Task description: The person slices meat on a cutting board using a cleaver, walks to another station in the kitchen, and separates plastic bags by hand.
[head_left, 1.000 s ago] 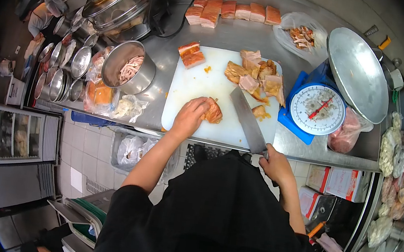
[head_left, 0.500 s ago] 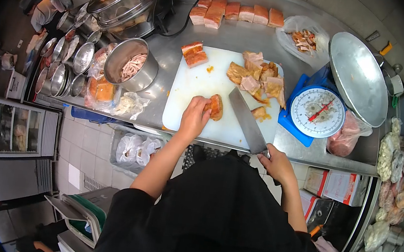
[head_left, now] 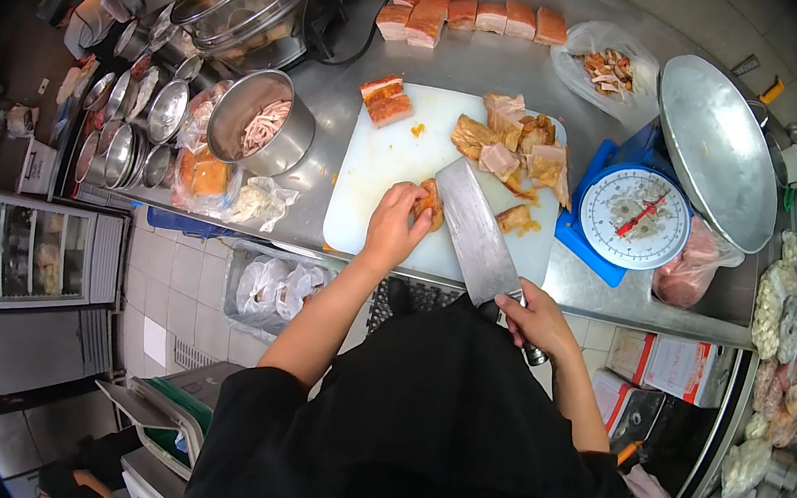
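Observation:
My left hand presses its bent fingers on a small browned piece of meat on the white cutting board. My right hand is wrapped round the handle of a cleaver. The broad face of the blade shows, and its far end lies close beside the meat piece; whether they touch I cannot tell. A slab of roast pork belly rests at the board's upper left. Cut meat pieces are heaped at the upper right, with a smaller scrap below them.
Right of the board stands a blue dial scale with a metal pan. Pork belly blocks line the counter's back, beside a plastic bag of meat scraps. A steel pot holding pale strips stands to the left.
The cleaver has come left toward the meat piece under my left hand, its blade turned to show more of its face. My left fingers now cover more of the piece.

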Demonstrator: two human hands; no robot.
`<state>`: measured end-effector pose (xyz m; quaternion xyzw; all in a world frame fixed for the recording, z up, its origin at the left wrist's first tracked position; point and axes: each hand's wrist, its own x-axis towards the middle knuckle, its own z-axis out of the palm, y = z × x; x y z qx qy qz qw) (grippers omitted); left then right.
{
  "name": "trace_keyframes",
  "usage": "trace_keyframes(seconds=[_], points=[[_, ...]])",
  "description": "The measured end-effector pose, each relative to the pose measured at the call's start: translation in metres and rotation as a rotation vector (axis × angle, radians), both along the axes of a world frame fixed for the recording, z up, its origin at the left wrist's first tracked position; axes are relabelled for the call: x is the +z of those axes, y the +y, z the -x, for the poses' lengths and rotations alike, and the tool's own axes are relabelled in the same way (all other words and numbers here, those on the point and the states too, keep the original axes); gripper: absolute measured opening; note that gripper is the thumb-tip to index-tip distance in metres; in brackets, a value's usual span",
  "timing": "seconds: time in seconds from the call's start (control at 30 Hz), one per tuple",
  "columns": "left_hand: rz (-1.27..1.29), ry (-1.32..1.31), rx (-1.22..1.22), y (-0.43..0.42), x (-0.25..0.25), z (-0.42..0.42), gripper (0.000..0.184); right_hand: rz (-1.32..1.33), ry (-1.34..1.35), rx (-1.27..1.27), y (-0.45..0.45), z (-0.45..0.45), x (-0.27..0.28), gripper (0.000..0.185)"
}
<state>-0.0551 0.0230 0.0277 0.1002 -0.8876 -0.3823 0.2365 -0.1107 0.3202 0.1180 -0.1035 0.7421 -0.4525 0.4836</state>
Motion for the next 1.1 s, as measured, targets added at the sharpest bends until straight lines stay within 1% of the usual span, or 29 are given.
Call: trace_keyframes(seconds=[0.13, 0.27, 0.33, 0.47, 0.53, 0.73, 0.83, 0.9, 1.03, 1.1], points=[[-0.04, -0.016, 0.006, 0.002, 0.0, 0.0, 0.03, 0.016, -0.058, -0.014, 0.0, -0.001, 0.0, 0.037], [0.033, 0.031, 0.016, 0.002, -0.005, -0.001, 0.032, -0.007, -0.074, -0.018, -0.003, -0.002, 0.005, 0.038], [0.043, 0.044, 0.017, 0.003, -0.004, -0.002, 0.033, -0.003, -0.02, 0.027, -0.004, -0.001, 0.002, 0.04], [0.077, 0.036, 0.018, 0.002, -0.005, -0.002, 0.035, -0.011, -0.007, 0.05, -0.013, 0.002, 0.001, 0.041], [0.078, 0.039, 0.014, 0.001, -0.007, -0.002, 0.035, 0.004, 0.01, 0.054, -0.02, 0.004, 0.003, 0.037], [0.077, 0.041, 0.014, 0.0, -0.007, -0.004, 0.036, 0.003, 0.051, 0.087, -0.039, 0.014, -0.002, 0.037], [0.063, 0.058, -0.02, -0.004, -0.005, -0.007, 0.035, 0.045, 0.049, 0.067, -0.05, 0.019, -0.007, 0.033], [0.099, 0.068, -0.065, -0.007, -0.003, -0.014, 0.032, 0.022, 0.06, 0.07, -0.055, 0.021, -0.006, 0.033], [0.133, 0.065, -0.031, -0.002, -0.004, -0.014, 0.03, -0.005, 0.071, 0.083, -0.058, 0.022, 0.003, 0.033], [0.138, 0.055, 0.033, 0.002, -0.006, -0.014, 0.03, -0.023, 0.076, 0.097, -0.05, 0.019, 0.003, 0.033]])
